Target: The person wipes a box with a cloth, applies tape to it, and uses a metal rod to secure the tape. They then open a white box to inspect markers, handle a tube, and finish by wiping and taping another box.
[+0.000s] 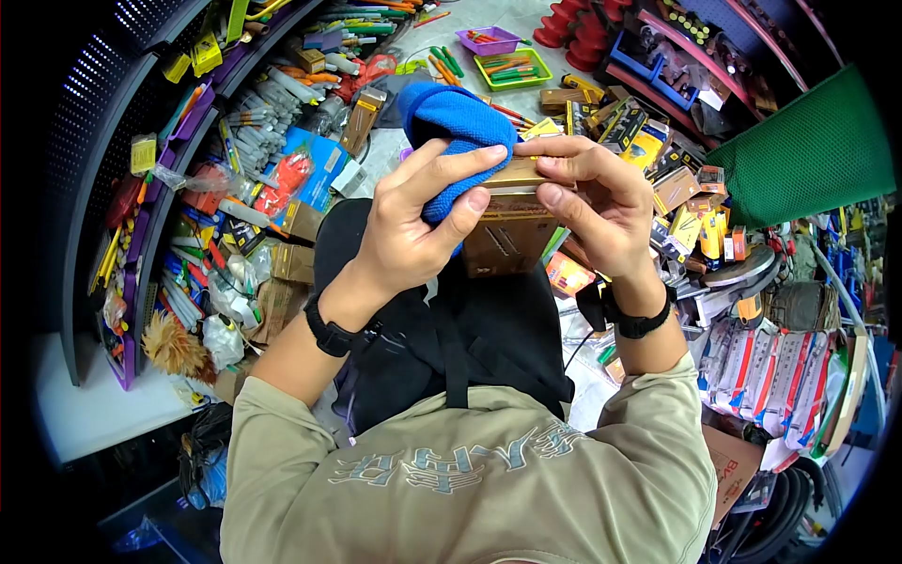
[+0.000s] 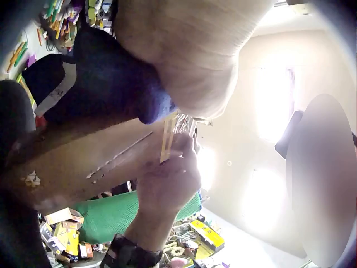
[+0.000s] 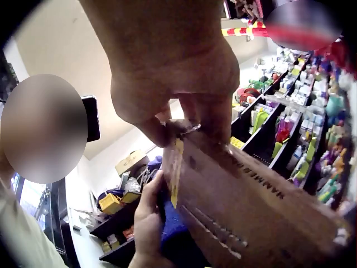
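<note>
In the head view, a brown cardboard box (image 1: 507,246) stands upright over the lap, its top toward the hands. My left hand (image 1: 409,221) grips a bunched blue cloth (image 1: 460,122) against the box's left top edge. With thumb and fingers, my right hand (image 1: 601,202) pinches the box's top edge at the right. The right wrist view shows the box (image 3: 240,195) with lettering on its side, "HAMMER" readable, and drawn drill-bit shapes. A yellow strip runs along its end. Part of the cloth (image 3: 175,229) shows behind the box there.
Many small cartons (image 1: 676,193) lie heaped at the right, beside a green mesh roll (image 1: 808,150). Bundled grey packets (image 1: 258,132) and pens crowd the left, near dark perforated shelving (image 1: 103,113). Yellow-green (image 1: 512,70) and purple trays (image 1: 489,39) sit ahead on the floor.
</note>
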### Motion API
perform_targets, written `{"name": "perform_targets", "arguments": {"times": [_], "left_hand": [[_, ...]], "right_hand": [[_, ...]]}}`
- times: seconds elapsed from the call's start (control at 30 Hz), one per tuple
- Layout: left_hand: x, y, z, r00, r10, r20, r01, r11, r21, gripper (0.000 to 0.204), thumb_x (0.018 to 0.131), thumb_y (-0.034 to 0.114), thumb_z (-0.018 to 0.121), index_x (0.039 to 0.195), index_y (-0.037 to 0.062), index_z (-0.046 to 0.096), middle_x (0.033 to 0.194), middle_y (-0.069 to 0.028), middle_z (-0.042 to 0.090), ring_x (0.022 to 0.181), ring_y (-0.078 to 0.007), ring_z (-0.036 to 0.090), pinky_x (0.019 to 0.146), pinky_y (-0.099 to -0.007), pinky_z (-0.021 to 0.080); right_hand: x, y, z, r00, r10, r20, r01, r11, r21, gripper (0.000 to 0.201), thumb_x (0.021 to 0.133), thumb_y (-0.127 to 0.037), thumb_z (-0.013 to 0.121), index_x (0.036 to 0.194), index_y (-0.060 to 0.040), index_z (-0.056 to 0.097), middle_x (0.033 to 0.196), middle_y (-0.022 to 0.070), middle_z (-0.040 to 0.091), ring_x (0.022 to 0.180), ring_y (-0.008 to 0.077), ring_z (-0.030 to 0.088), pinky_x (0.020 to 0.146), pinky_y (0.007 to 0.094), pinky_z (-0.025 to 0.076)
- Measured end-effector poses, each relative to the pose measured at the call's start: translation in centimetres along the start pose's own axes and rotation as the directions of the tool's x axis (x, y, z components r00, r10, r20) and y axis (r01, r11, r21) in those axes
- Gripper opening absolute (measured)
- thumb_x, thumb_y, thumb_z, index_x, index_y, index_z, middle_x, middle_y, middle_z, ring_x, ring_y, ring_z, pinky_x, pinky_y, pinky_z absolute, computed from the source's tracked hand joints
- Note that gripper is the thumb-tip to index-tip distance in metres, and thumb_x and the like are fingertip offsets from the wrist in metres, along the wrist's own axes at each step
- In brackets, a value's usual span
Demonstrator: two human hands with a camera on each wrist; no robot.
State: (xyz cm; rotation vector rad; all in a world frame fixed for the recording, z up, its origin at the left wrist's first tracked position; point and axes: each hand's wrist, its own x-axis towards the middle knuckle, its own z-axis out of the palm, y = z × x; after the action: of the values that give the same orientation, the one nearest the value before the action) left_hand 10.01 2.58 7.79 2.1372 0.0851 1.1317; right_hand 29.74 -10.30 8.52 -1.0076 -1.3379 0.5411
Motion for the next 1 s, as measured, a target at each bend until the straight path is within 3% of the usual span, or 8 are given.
{"name": "perform_targets", "arguments": {"times": [0.17,0.5,0.7,0.73,0.77,0.87,0.93,1.0], "left_hand": [[-0.4,-0.4,1.0,0.993,0.072,-0.090,-0.072,0.997,0.003,0.029,0.095,0.020,0.072,0.121,0.0065,0.071,0.103,-0.0182,0.067,0.088,-0.0316,0.067,0.077,-0.0367,0.054],[-3.6,-0.2,0.5,0.959,0.207,-0.191,-0.159,0.957,0.242,0.031,0.100,0.033,0.066,0.124,0.0150,0.074,0.122,-0.0208,0.069,0.110,-0.0392,0.067,0.098,-0.0494,0.051],[-4.9,2.6,-0.5,0.859,0.286,0.425,-0.396,0.897,0.196,0.069,0.097,0.073,0.047,0.133,0.0187,0.071,0.143,-0.0147,0.060,0.133,-0.0370,0.056,0.118,-0.0560,0.034],[-6.7,0.5,-0.1,0.857,0.241,0.456,-0.376,0.898,0.231,0.076,0.095,0.070,0.054,0.150,0.0174,0.055,0.151,-0.0120,0.053,0.140,-0.0324,0.049,0.121,-0.0518,0.031],[-9.8,-2.3,0.4,0.889,-0.010,0.458,0.017,1.000,-0.010,0.080,0.096,0.062,0.059,0.159,0.0170,0.039,0.155,-0.0105,0.048,0.144,-0.0291,0.044,0.122,-0.0483,0.030],[-7.5,-1.0,0.5,0.865,-0.389,0.316,0.480,0.825,-0.299,0.062,0.095,0.046,0.068,0.151,0.0221,0.053,0.154,-0.0093,0.051,0.147,-0.0296,0.041,0.124,-0.0495,0.027],[-7.4,-3.5,0.5,0.975,-0.028,0.220,-0.021,0.976,0.218,0.061,0.091,0.044,0.069,0.146,0.0213,0.057,0.149,-0.0098,0.055,0.143,-0.0310,0.047,0.120,-0.0507,0.033],[-6.6,-3.8,1.2,0.977,0.002,0.213,-0.094,0.901,0.423,0.058,0.090,0.043,0.069,0.143,0.0209,0.059,0.146,-0.0098,0.058,0.139,-0.0320,0.050,0.117,-0.0514,0.036]], "right_hand": [[0.5,1.5,-0.5,0.924,-0.341,0.175,0.380,0.873,-0.306,0.023,0.086,-0.005,0.079,0.107,-0.0028,0.072,0.122,0.0208,0.072,0.103,0.0290,0.073,0.087,0.0376,0.057],[-1.4,3.2,1.3,0.911,-0.391,0.135,0.413,0.879,-0.241,0.049,0.080,-0.003,0.085,0.123,-0.0094,0.064,0.132,0.0232,0.063,0.119,0.0350,0.064,0.100,0.0452,0.052],[-2.5,2.6,2.0,0.992,-0.113,-0.064,0.098,0.975,-0.199,0.053,0.089,-0.006,0.080,0.136,-0.0036,0.055,0.130,0.0148,0.064,0.119,0.0216,0.064,0.101,0.0328,0.050],[-2.7,2.3,3.1,0.981,0.125,-0.146,-0.104,0.984,0.145,0.066,0.091,-0.006,0.078,0.147,-0.0036,0.043,0.133,0.0149,0.063,0.122,0.0210,0.062,0.104,0.0325,0.048],[-2.4,2.1,3.7,0.976,0.169,-0.134,-0.134,0.962,0.237,0.071,0.095,-0.013,0.075,0.152,-0.0032,0.035,0.136,0.0158,0.061,0.123,0.0212,0.061,0.106,0.0329,0.047],[-4.7,6.8,2.0,0.969,0.241,0.063,-0.248,0.954,0.168,0.063,0.099,-0.025,0.068,0.151,-0.0025,0.041,0.136,0.0131,0.059,0.123,0.0190,0.059,0.107,0.0339,0.045],[-5.3,7.8,1.7,0.972,0.165,0.169,-0.168,0.986,0.004,0.064,0.095,-0.023,0.072,0.150,-0.0018,0.044,0.133,0.0103,0.060,0.123,0.0190,0.056,0.109,0.0352,0.042],[-5.2,6.5,1.7,0.964,0.091,0.251,-0.041,0.979,-0.199,0.063,0.093,-0.020,0.074,0.147,-0.0010,0.047,0.133,0.0107,0.059,0.125,0.0211,0.056,0.111,0.0369,0.040]]}}
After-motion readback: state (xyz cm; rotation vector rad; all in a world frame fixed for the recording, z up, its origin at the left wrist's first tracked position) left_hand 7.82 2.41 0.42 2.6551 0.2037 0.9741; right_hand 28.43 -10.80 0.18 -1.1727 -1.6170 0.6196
